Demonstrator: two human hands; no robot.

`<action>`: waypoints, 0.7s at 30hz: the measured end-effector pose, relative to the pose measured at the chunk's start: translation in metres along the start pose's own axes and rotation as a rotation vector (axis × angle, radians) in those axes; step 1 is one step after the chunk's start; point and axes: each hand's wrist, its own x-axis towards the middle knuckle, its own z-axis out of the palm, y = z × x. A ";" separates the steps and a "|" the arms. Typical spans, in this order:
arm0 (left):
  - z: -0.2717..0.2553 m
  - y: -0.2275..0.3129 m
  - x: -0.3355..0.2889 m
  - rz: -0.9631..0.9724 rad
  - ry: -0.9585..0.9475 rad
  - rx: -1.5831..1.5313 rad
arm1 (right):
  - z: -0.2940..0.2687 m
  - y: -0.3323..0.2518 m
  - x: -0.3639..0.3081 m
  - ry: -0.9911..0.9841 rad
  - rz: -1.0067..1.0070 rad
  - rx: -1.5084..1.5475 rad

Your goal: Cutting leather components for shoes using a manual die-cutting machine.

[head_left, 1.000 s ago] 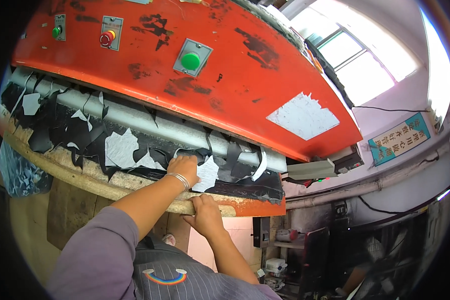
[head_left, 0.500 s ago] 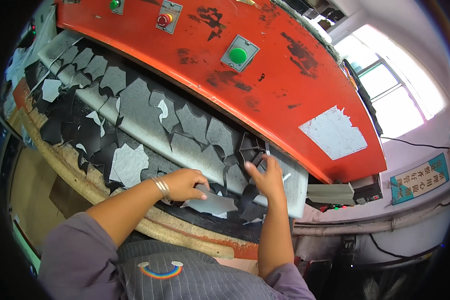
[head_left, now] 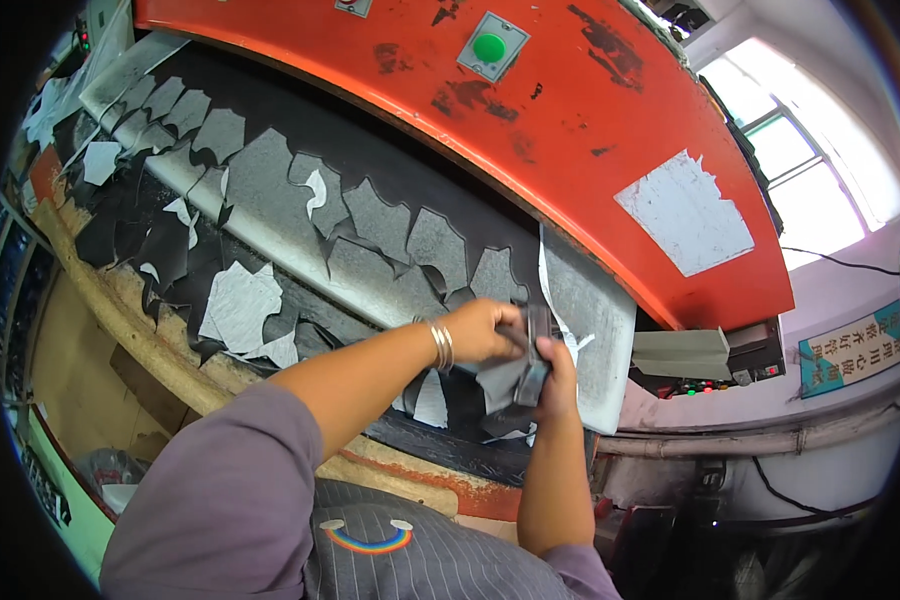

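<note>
A metal cutting die (head_left: 536, 350), blurred by motion, stands tilted in my right hand (head_left: 559, 380), whose fingers are wrapped round its near side. My left hand (head_left: 478, 332) is closed against the die's left side, its fingertips partly hidden there. A grey cut piece (head_left: 500, 384) of sheet material hangs below these fingers, next to the die. Behind both hands lies dark sheet material (head_left: 370, 150) with a row of jagged openings, through which the pale grey cutting board (head_left: 610, 385) shows.
The red press beam (head_left: 420, 75), with a green button (head_left: 489, 47), spans the far side above the board. Dark scraps (head_left: 155, 240) and a pale scrap (head_left: 240, 308) lie along the near left. A curved wooden edge (head_left: 160, 360) borders the bench in front of me.
My left hand has moved right with the grey piece to meet the die. My right hand, open before, now grips the die, lifted off the board. The view has shifted slightly.
</note>
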 end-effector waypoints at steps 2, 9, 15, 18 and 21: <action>0.016 0.012 -0.030 -0.048 0.048 0.131 | -0.009 0.025 -0.021 -0.024 -0.097 -0.136; -0.044 0.031 -0.186 -0.218 0.122 0.486 | 0.078 0.059 -0.064 -0.472 -0.339 -1.096; -0.174 0.064 -0.310 -0.508 0.816 0.535 | 0.143 0.052 -0.063 -0.754 -0.503 -1.613; -0.248 0.052 -0.338 -0.637 0.839 0.665 | 0.213 0.053 -0.042 -0.762 -0.667 -1.459; -0.306 0.008 -0.346 -0.765 0.846 0.764 | 0.272 0.083 0.003 -0.755 -0.699 -1.633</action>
